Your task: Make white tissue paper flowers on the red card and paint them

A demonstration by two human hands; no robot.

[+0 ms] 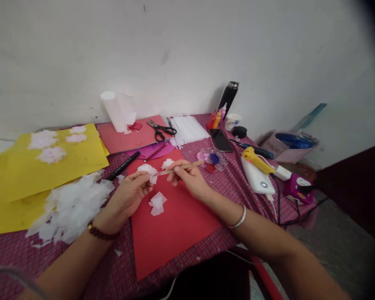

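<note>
My left hand pinches a small piece of white tissue paper above a red sheet. In my right hand is a flat wooden stick, its far-left tip at the tissue piece. Just behind the left fingertips sits a white tissue flower, and a smaller white tissue clump lies to its right. Closer to me, a few loose tissue squares rest on the red sheet. A clear scalloped palette with blue and red paint stands right of the stick.
Left are a heap of tissue pieces and yellow sheets bearing tissue flowers. Behind lie black-handled scissors, white sticks and a tissue roll. Right are a phone, a power bank, a glue gun and cables.
</note>
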